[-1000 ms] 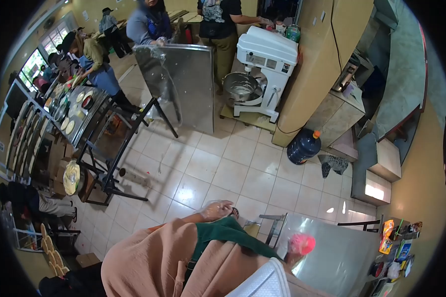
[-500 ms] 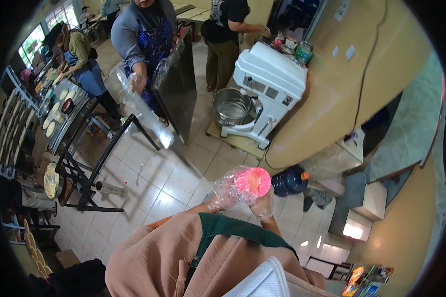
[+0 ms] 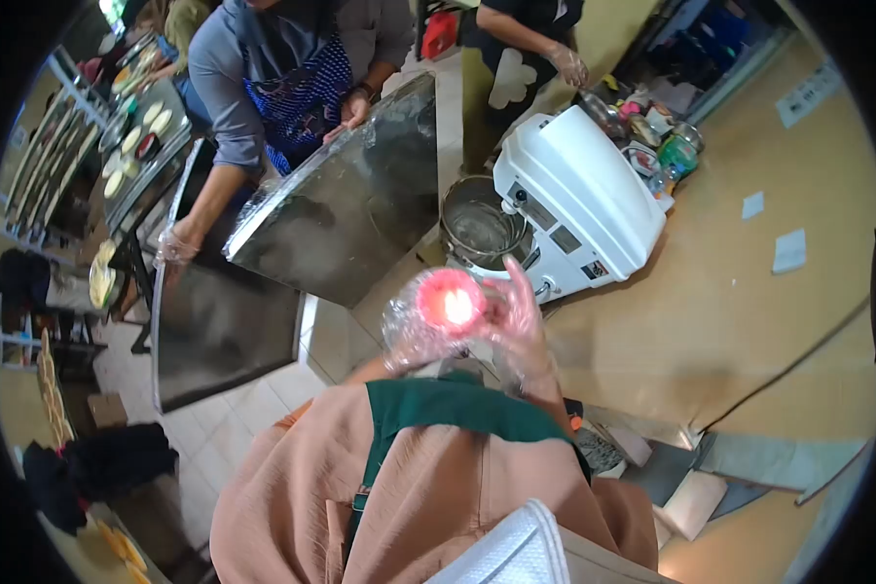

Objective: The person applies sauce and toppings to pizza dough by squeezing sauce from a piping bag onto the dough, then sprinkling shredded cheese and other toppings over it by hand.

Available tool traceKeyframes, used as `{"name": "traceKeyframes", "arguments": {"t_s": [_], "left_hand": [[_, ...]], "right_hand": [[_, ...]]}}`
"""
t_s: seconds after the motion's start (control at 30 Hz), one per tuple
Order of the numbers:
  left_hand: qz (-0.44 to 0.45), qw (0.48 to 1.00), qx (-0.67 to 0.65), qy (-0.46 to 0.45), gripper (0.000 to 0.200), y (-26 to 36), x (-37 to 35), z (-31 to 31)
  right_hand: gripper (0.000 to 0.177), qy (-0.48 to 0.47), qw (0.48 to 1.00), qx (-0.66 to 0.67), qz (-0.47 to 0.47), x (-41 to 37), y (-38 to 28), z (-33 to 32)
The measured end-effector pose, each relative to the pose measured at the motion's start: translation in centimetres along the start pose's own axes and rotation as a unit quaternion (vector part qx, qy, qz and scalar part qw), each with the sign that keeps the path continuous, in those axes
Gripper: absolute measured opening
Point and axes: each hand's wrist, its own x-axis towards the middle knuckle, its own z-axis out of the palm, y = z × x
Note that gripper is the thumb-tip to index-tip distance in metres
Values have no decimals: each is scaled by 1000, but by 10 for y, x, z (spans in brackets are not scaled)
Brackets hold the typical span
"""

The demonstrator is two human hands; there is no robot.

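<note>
In front of my chest, my left hand (image 3: 411, 326) is in a clear plastic glove and closed around a round pink container (image 3: 426, 301). Its mouth faces up, with a glare over what is inside. My right hand (image 3: 518, 316), also in a clear glove, is right at the container's right side, fingers apart and one pointing up. Just beyond both hands stands a white stand mixer (image 3: 579, 200) with a metal bowl (image 3: 477, 226).
A person in a blue patterned apron (image 3: 297, 97) steadies a large dark panel (image 3: 360, 185). Another dark surface (image 3: 226, 326) lies left of it. A second person's gloved hand (image 3: 567, 64) is near jars behind the mixer. Left, a table (image 3: 170, 146) carries flat dough rounds.
My view has swung and come nearer the mixer and panel. My right hand has come off the container's underside and spread. The co-worker's plastic sheet has gone down, the panel has tilted.
</note>
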Motion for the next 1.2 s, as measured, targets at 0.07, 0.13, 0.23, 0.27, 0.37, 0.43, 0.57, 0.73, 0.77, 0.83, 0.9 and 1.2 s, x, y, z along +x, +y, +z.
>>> {"name": "traceKeyframes", "arguments": {"t_s": [0.07, 0.13, 0.23, 0.27, 0.37, 0.43, 0.57, 0.73, 0.77, 0.83, 0.9, 1.2], "left_hand": [[4, 999, 28, 30, 67, -7, 30, 11], [6, 997, 49, 60, 68, -14, 61, 24], [-5, 992, 79, 98, 68, -20, 93, 34], [-13, 990, 89, 108, 68, -20, 100, 34], [-28, 983, 120, 136, 68, -23, 114, 34], [-39, 979, 138, 148, 69, -26, 120, 35], [-57, 974, 158, 154, 69, -36, 127, 31], [-69, 963, 189, 181, 70, -44, 132, 9], [-71, 959, 198, 190, 70, -46, 132, 4], [-73, 948, 231, 209, 70, -44, 131, -9], [-65, 931, 279, 226, 71, -41, 131, -22], [-159, 941, 97, 282, 63, -129, 123, -83]], "right_hand": [[84, -31, 998, 49, 29, 42, -21, -20], [67, -47, 997, 39, 56, 73, -38, -40], [42, -78, 974, -2, 211, 115, -44, -70], [34, -130, 964, -16, 233, 127, -40, -78], [33, -137, 939, 75, 306, 149, -44, -77], [29, -162, 937, 63, 302, 164, -34, -82], [29, -212, 921, -12, 327, 198, -9, -90], [39, -238, 906, 30, 349, 220, 5, -77], [41, -244, 891, 56, 378, 225, 2, -74], [47, -249, 887, 77, 382, 239, 10, -65], [46, -248, 891, 79, 372, 254, 15, -53], [36, -287, 844, 25, 452, 340, 79, -8]]}}
